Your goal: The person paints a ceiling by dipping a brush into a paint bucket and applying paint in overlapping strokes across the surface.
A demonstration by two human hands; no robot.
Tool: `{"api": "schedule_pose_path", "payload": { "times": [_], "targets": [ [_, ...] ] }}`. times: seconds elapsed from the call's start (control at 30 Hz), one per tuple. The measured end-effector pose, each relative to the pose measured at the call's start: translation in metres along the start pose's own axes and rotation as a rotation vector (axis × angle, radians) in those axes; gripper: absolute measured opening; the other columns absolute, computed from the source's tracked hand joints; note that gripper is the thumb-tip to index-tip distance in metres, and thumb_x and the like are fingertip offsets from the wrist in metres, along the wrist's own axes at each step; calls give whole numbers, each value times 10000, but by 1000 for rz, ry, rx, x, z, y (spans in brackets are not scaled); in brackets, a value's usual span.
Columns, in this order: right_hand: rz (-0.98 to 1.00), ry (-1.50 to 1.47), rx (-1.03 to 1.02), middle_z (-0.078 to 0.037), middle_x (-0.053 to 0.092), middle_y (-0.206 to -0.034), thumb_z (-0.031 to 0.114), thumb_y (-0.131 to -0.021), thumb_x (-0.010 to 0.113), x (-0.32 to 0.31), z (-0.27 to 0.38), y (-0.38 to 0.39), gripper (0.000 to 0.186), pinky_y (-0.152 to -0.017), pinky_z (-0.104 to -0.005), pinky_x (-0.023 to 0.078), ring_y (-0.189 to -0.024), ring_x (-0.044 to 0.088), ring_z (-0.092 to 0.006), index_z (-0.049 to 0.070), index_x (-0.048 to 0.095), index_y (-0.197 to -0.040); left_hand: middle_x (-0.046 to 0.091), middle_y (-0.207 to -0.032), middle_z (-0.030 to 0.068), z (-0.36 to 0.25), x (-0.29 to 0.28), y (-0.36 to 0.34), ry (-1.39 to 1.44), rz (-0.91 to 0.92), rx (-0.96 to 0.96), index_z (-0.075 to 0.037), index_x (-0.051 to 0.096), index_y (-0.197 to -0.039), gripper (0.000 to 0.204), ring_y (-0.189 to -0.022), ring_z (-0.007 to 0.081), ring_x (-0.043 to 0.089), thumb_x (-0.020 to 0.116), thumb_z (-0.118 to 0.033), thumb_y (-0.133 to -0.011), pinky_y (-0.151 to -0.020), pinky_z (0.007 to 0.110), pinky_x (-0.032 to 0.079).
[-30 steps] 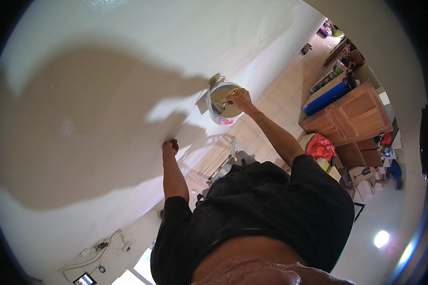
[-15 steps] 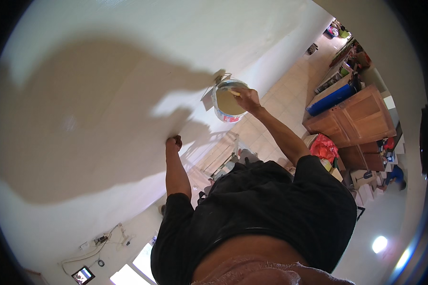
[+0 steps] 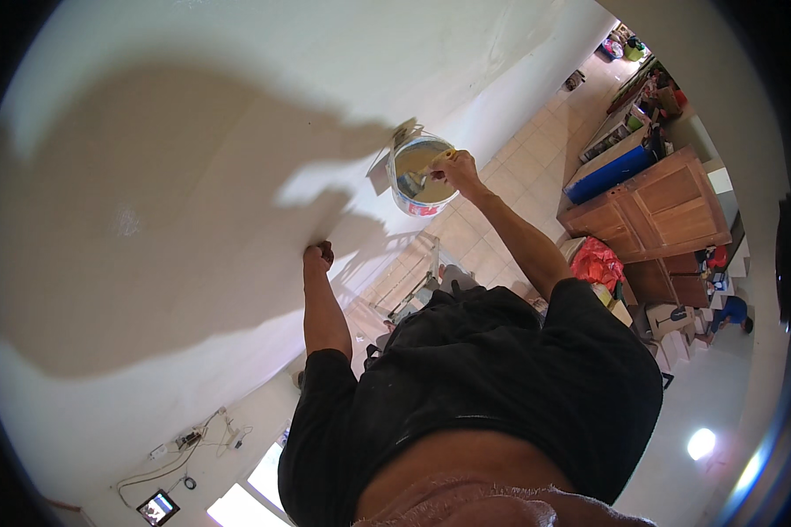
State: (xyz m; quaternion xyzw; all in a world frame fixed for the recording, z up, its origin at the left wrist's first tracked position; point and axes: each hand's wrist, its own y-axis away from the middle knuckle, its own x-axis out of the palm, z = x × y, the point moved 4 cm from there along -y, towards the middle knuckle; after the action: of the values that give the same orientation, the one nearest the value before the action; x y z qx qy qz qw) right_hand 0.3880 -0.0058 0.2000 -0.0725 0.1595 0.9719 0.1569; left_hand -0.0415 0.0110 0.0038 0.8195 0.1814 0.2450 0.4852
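My right hand point(image 3: 459, 174) is closed round the handle of a paintbrush point(image 3: 417, 181), over the open mouth of a white bucket point(image 3: 402, 199). The bristle end slants down to the left inside the bucket, near its inner side. Pale cream-coloured paint point(image 3: 410, 158) fills part of the bucket, which is close against the wall. My left hand point(image 3: 319, 255) is curled into a fist against the pale wall point(image 3: 193, 290); whether anything is in it is hidden. A big shadow of me and my arms falls across that wall.
Below the bucket is a white frame like a ladder point(image 3: 413, 283), above a tiled floor point(image 3: 536, 149). On the right lie wooden cabinet doors point(image 3: 650, 211), a blue box-like thing point(image 3: 611, 173) and a red plastic bag point(image 3: 598, 263). A person in blue point(image 3: 731, 312) is at the far right.
The paintbrush has turned in my right hand: its bristles now point down to the left inside the bucket. The bucket appears slightly higher in view. My left hand stays at the wall.
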Motion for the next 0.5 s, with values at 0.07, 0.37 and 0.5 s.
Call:
{"api": "schedule_pose_path", "payload": {
  "times": [0.07, 0.37, 0.5],
  "targets": [
    [-15, 211, -167, -86, 683, -665, 198, -762, 694, -3, 6, -8, 167, -568, -309, 534, -590, 661, -166, 35, 713, -795, 476, -498, 23, -3, 3, -2, -15, 10, -2, -119, 527, -723, 219, -351, 130, 365, 397, -85, -895, -354, 260, 300],
    [-167, 378, -423, -88, 711, -937, 234, -828, 683, 4, 38, 29, 253, -775, -325, 522, -844, 673, -184, 108, 702, -1047, 636, -702, 107, 2, -42, -51, -1388, 38, 1466, -38, 665, -737, 167, -499, 194, 525, 570, -122, -845, -382, 350, 389],
    [-314, -163, -589, -102, 678, -901, 32, -808, 703, -30, 72, 72, 178, -646, -284, 518, -751, 644, -169, -63, 665, -952, 710, -883, 66, 10, -24, -54, -713, 5, 689, -194, 733, -828, 117, -773, 227, 665, 675, -209, -727, -639, 370, 532]
  ]
}}
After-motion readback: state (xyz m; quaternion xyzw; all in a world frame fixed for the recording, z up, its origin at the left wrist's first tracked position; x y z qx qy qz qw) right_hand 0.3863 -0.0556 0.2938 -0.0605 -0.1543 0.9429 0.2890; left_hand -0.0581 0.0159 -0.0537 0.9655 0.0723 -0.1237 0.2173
